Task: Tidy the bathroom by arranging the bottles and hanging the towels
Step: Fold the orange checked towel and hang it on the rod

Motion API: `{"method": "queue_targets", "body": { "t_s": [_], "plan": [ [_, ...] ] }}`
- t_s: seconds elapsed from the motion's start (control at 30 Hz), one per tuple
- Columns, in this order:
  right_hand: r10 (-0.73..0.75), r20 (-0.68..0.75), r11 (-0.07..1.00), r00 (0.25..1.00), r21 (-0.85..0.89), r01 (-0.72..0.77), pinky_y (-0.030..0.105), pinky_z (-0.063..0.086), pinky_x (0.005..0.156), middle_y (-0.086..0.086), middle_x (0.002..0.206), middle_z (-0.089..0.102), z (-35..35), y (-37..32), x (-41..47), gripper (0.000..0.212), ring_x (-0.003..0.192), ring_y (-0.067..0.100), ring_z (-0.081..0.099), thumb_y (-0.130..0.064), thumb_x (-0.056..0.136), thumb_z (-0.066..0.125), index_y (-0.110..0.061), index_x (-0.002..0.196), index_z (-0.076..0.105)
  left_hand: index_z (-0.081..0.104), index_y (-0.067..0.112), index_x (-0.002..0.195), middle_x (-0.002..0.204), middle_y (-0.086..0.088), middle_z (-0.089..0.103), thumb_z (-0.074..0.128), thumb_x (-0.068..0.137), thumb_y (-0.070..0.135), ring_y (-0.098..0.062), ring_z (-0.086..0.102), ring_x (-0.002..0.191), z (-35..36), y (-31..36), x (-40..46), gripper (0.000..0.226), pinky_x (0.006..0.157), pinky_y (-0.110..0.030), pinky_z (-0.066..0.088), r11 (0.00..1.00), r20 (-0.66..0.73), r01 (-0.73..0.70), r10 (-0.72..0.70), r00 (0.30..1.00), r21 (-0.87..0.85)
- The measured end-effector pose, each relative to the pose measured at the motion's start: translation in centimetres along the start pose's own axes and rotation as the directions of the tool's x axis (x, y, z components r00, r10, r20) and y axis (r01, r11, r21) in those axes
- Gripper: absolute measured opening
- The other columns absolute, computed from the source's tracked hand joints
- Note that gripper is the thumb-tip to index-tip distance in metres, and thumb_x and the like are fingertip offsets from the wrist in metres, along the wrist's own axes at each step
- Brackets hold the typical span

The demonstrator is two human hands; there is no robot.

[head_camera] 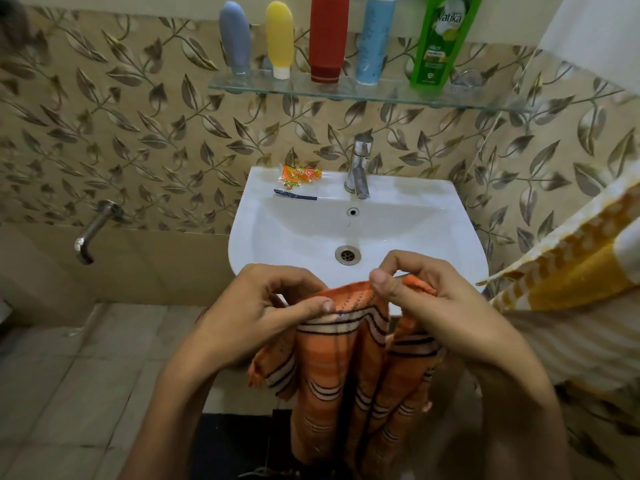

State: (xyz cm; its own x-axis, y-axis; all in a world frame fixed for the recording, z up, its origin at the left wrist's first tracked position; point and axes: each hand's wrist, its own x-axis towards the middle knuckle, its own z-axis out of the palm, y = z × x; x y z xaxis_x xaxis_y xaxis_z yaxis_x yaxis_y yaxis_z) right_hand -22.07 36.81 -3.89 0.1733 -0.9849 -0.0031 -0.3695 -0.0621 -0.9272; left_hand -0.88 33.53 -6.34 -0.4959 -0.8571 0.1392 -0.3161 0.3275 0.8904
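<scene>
— Item held at the basin?
— Towel (349, 368): orange, banded with white stripes edged in black.
— Items listed on the glass shelf (346, 93)?
— Five bottles: grey tube (236, 38), yellow tube (280, 36) with white cap, red bottle (329, 36), pale blue bottle (374, 39), green bottle (441, 39).
— Fixtures?
— Basin (433, 237): white. Orange packet (300, 175) recorded on its rim.
— Wall tiles (138, 133)?
— Beige, patterned with brown leaves.
— Cloth at right (571, 271)?
— White and mustard yellow, patterned.

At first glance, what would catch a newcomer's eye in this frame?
Front and centre, the left hand and right hand pinch the top edge of an orange striped towel hanging before the white sink. Above, five colourful bottles line the glass shelf, the green bottle brightest.
</scene>
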Motion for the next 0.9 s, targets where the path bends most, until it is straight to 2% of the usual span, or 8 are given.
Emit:
{"method": "queue_targets", "body": {
  "t_s": [0.13,0.3,0.4,0.47,0.63,0.73,0.8,0.9],
  "plan": [
    [0.044,-0.073,0.993,0.996,0.11,-0.035,0.02,0.036,0.053,0.0,0.054,0.039,-0.8,-0.1,-0.3,0.039,0.047,0.008,0.036,-0.047,0.075,0.057,-0.008,0.072,0.053,0.077,0.023,0.089,0.079,0.005,0.075,0.067,0.083,0.032,-0.007,0.069,0.073,-0.5,-0.3,-0.1,0.015,0.061,-0.03,0.055,0.996,-0.012,0.007,-0.006,1.0,0.093],
    [0.095,-0.104,0.991,0.99,0.101,-0.084,0.028,0.043,0.057,0.009,0.064,0.044,-1.1,0.0,-0.3,0.04,0.05,0.015,0.038,-0.048,0.074,0.057,-0.008,0.074,0.055,0.077,0.015,0.094,0.089,0.01,0.073,0.06,0.084,0.026,-0.001,0.067,0.085,-0.7,0.6,-0.1,0.023,0.072,-0.018,0.055,0.972,-0.123,-0.113,0.14,0.982,0.206],
    [0.064,-0.13,0.998,0.989,0.005,-0.064,0.015,0.037,0.055,0.006,0.061,0.044,-1.3,0.2,-0.3,0.039,0.051,0.012,0.038,-0.052,0.073,0.056,-0.013,0.073,0.058,0.076,0.013,0.089,0.083,0.007,0.07,0.062,0.088,0.023,-0.006,0.066,0.081,-0.7,1.0,-0.2,0.017,0.067,-0.013,0.051,0.958,-0.171,-0.151,0.195,0.966,0.243],
    [0.047,-0.137,0.996,0.989,-0.064,-0.056,0.009,0.032,0.048,-0.006,0.051,0.044,-1.4,0.3,-0.4,0.035,0.046,0.004,0.037,-0.049,0.077,0.057,-0.015,0.07,0.06,0.071,0.018,0.083,0.077,0.008,0.067,0.056,0.09,0.026,-0.008,0.063,0.076,-0.5,1.1,-0.2,0.019,0.062,-0.015,0.048,0.957,-0.169,-0.131,0.179,0.969,0.26],
    [0.082,-0.042,0.979,0.996,-0.184,-0.088,0.013,0.03,0.048,-0.006,0.046,0.035,-1.0,-0.1,-0.8,0.008,0.044,0.006,0.032,-0.044,0.082,0.061,-0.036,0.084,0.063,0.062,0.02,0.081,0.069,-0.001,0.061,0.047,0.092,0.024,-0.018,0.056,0.064,0.5,0.9,-0.2,0.02,0.058,-0.031,0.044,0.98,-0.087,-0.116,0.132,0.987,0.163],
    [0.051,0.123,0.981,0.991,-0.194,-0.027,0.014,0.028,0.048,-0.005,0.047,0.031,0.4,-0.6,-0.8,0.028,0.043,0.005,0.031,-0.062,0.074,0.057,-0.046,0.098,0.059,0.063,0.019,0.082,0.071,0.005,0.062,0.047,0.092,0.017,-0.012,0.057,0.067,1.3,1.1,0.1,0.019,0.059,-0.022,0.043,0.98,-0.017,-0.146,0.15,0.989,0.133],
    [0.056,0.103,0.975,0.993,-0.221,-0.032,0.021,0.03,0.051,-0.006,0.045,0.036,1.3,-0.7,-0.5,0.027,0.042,0.004,0.035,-0.063,0.075,0.055,-0.04,0.088,0.06,0.064,0.019,0.084,0.073,0.01,0.063,0.048,0.092,0.016,-0.009,0.058,0.069,1.7,1.1,0.1,0.018,0.061,-0.019,0.043,0.982,0.003,-0.157,0.157,0.988,0.108],
    [0.089,0.047,0.959,0.995,-0.276,-0.072,0.03,0.041,0.06,-0.009,0.049,0.054,1.4,-0.4,-0.3,0.033,0.045,0.001,0.044,-0.063,0.075,0.052,-0.031,0.078,0.059,0.066,0.022,0.091,0.082,0.007,0.067,0.049,0.094,0.028,-0.014,0.064,0.079,1.6,1.0,0.0,0.019,0.065,-0.028,0.052,0.987,0.041,-0.148,0.146,0.988,0.061]
  ]
}}
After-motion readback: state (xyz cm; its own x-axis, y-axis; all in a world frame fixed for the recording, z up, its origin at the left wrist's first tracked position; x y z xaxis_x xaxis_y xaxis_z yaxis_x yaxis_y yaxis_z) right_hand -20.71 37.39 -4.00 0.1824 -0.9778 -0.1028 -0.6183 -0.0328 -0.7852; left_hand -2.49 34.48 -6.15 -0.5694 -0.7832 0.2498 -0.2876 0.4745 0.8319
